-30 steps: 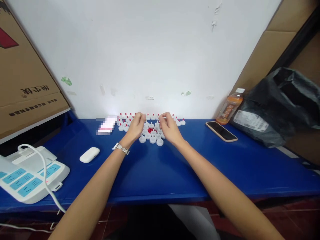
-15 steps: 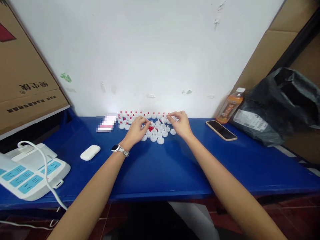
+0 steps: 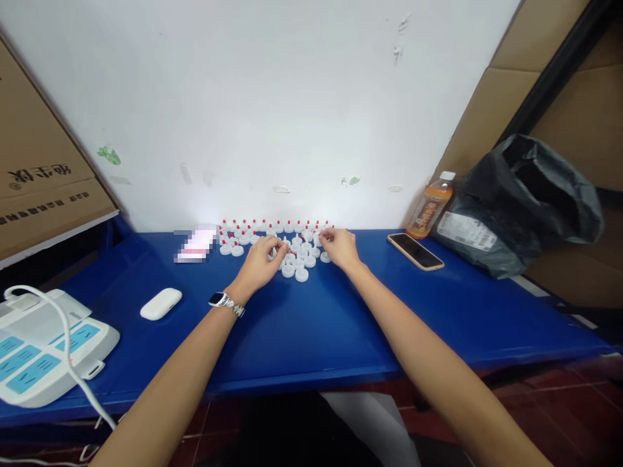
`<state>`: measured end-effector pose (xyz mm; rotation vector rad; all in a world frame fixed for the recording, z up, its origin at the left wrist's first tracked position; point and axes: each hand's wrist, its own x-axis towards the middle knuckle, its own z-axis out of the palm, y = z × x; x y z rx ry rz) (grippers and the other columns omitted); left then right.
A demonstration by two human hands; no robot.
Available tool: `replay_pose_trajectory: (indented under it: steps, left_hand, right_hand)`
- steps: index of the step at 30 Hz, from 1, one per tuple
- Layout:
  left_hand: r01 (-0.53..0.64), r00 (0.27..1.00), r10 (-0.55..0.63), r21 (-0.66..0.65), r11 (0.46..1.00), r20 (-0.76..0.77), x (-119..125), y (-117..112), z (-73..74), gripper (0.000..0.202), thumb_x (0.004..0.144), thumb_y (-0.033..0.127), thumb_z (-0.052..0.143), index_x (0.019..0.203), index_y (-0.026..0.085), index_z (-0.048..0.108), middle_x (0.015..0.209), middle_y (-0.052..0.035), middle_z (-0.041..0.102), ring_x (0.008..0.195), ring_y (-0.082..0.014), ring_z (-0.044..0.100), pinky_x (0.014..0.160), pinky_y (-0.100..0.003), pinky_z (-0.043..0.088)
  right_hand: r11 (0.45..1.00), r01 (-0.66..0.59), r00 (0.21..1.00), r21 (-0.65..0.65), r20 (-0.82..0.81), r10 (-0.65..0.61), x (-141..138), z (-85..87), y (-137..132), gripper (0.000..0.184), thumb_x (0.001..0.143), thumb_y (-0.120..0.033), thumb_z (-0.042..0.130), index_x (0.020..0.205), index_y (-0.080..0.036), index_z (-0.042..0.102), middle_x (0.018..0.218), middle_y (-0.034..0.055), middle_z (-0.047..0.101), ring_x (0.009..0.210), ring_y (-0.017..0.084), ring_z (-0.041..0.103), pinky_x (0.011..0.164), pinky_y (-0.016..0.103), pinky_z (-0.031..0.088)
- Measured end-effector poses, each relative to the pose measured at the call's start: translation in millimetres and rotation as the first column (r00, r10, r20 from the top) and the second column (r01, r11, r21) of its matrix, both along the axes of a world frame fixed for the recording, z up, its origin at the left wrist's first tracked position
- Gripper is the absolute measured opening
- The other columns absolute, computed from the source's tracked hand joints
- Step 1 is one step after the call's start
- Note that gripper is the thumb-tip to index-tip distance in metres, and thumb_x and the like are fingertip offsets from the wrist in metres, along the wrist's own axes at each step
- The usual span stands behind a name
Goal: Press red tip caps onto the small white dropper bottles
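Note:
White nozzle caps, round at the base, stand in a cluster between my two hands. Along the wall runs a row of similar caps with red tips. At the cluster's left side is my left hand, thumb and fingers pressed together; whatever they hold is too small to make out. My right hand pinches at the right edge of the cluster, beside the caps, and its fingertips hide what is between them. Small red pieces lie among the white caps, mostly covered by my left hand.
On the blue table, a phone, an orange drink bottle and a black plastic bag sit at right. At left are a white earphone case, a power strip with a cable and a cardboard box.
The view has turned slightly to the right. My left hand now covers more of the red pieces in the cluster. My right hand stays at the cluster's right edge, still pinching.

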<state>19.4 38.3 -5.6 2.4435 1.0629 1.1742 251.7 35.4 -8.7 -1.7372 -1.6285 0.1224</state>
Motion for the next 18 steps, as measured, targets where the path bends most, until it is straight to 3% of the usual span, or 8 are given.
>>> replay_pose_trajectory:
  steps: [4, 9, 14, 18]
  left_hand:
    - [0.003, 1.000, -0.003, 0.000, 1.000, 0.000, 0.4, -1.3, 0.7, 0.029, 0.098, 0.037, 0.047, 0.082, 0.020, 0.064, 0.083, -0.0034, 0.063, 0.083, -0.0185, 0.056, 0.077, -0.032, 0.043]
    - [-0.006, 1.000, 0.005, 0.019, 1.000, 0.029, -0.6, -0.9, 1.1, 0.030, 0.098, 0.036, 0.046, 0.081, 0.019, 0.063, 0.081, -0.0031, 0.062, 0.079, -0.0178, 0.054, 0.074, -0.032, 0.042]
    - [-0.013, 0.998, 0.012, 0.011, 1.000, 0.057, -1.1, 0.5, 1.3, 0.029, 0.098, 0.036, 0.048, 0.078, 0.019, 0.062, 0.078, -0.0022, 0.061, 0.076, -0.0169, 0.054, 0.073, -0.031, 0.041]
    - [0.001, 0.998, -0.001, 0.006, 1.000, 0.070, -0.5, 1.1, 0.6, 0.029, 0.098, 0.036, 0.049, 0.078, 0.019, 0.061, 0.077, -0.0016, 0.060, 0.076, -0.0162, 0.053, 0.072, -0.031, 0.040]
  right_hand:
    - [0.995, 0.042, 0.991, -0.087, 0.129, -0.030, -4.8, 0.2, 0.5, 0.023, 0.087, -0.025, 0.055, 0.095, -0.022, 0.076, 0.097, 0.0043, 0.077, 0.103, 0.023, 0.065, 0.095, 0.036, 0.035]
    - [0.993, 0.057, 0.990, -0.105, 0.136, -0.042, -8.5, 2.2, 7.4, 0.028, 0.089, -0.033, 0.052, 0.105, -0.023, 0.073, 0.095, 0.0059, 0.075, 0.105, 0.026, 0.061, 0.093, 0.039, 0.034]
    - [0.996, 0.070, 0.956, -0.054, 0.289, -0.052, -12.6, 9.7, 30.6, 0.030, 0.086, -0.037, 0.056, 0.107, -0.023, 0.072, 0.115, 0.0131, 0.067, 0.114, 0.032, 0.053, 0.095, 0.045, 0.033]
    - [0.980, 0.083, 0.911, -0.178, 0.412, -0.002, -16.8, 16.4, 54.0, 0.032, 0.080, -0.041, 0.064, 0.099, -0.018, 0.075, 0.115, 0.0176, 0.066, 0.116, 0.036, 0.051, 0.097, 0.047, 0.031]
